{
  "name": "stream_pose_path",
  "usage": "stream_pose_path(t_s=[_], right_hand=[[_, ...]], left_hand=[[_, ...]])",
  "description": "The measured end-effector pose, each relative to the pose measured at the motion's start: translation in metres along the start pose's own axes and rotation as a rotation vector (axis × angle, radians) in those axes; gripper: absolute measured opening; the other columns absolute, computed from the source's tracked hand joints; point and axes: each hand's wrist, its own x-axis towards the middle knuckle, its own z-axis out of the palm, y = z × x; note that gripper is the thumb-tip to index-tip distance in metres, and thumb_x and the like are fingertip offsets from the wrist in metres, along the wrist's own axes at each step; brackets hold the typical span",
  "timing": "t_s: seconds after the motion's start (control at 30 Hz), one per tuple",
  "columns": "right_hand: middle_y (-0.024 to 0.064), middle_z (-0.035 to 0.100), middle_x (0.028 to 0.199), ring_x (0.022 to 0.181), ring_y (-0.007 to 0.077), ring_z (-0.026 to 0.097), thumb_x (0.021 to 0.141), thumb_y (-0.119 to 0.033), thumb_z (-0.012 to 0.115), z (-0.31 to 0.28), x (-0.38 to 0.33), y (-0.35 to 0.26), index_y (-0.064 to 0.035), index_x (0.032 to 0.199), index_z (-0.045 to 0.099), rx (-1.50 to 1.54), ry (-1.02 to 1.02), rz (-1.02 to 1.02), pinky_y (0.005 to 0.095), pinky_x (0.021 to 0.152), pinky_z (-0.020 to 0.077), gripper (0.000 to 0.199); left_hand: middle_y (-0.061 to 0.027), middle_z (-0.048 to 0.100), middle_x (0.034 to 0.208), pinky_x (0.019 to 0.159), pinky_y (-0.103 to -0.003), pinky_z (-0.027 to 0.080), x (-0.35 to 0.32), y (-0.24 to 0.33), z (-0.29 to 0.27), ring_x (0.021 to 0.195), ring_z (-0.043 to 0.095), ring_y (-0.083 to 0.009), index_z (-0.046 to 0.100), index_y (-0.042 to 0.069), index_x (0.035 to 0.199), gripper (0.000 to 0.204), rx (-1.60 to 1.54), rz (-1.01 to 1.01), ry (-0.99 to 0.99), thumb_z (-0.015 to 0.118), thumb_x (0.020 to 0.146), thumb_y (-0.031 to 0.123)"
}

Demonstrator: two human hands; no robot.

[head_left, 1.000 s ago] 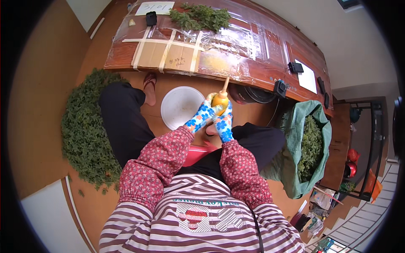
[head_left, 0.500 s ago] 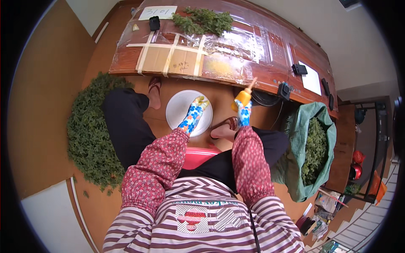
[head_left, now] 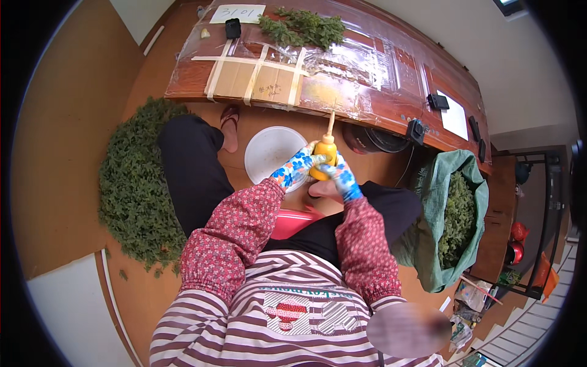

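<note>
One yellow bottle (head_left: 323, 160), one white basin (head_left: 269, 153), two herb heaps (head_left: 137, 189), one green sack (head_left: 455, 220).

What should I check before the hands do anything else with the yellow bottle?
1. Left hand on the yellow bottle: ok, touching.
2. Right hand on the bottle: ok, gripping its side.
3. Bottle upright, nozzle up: ok.
4. Nozzle capped or open: cannot tell.
5. White bowl close under the hands: ok.
6. Green sack of leaves open at the right: ok.

White paper sign (head_left: 237, 13) on table (head_left: 379, 116)
</note>
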Motion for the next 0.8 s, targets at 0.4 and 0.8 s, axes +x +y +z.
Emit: stream_pose_path(t_s=[0.4,0.8], right_hand=[[0.0158,0.062,0.089,0.08,0.0274,0.061,0.059,-0.029,0.079,-0.103,0.048,0.06,-0.002,0.103,0.055,-0.863,0.859,-0.047,0.0377,0.071,0.0484,0.057],[0.0095,0.062,0.092,0.082,0.0201,0.061,0.068,-0.012,0.071,-0.055,0.01,0.025,-0.0048,0.102,0.054,-0.612,0.509,-0.157,0.0328,0.072,0.0487,0.039]], left_hand=[[-0.0239,0.04,0.132,0.1,-0.034,0.032,0.006,-0.01,-0.016,0.125,0.037,-0.0315,0.028,0.001,0.135,0.064,0.215,0.176,0.383,0.062,0.083,0.015],[-0.0234,0.037,0.134,0.1,-0.031,0.031,0.002,0.003,0.014,0.125,0.038,-0.0276,0.027,-0.002,0.137,0.07,0.346,0.056,0.22,0.064,0.081,0.02]])
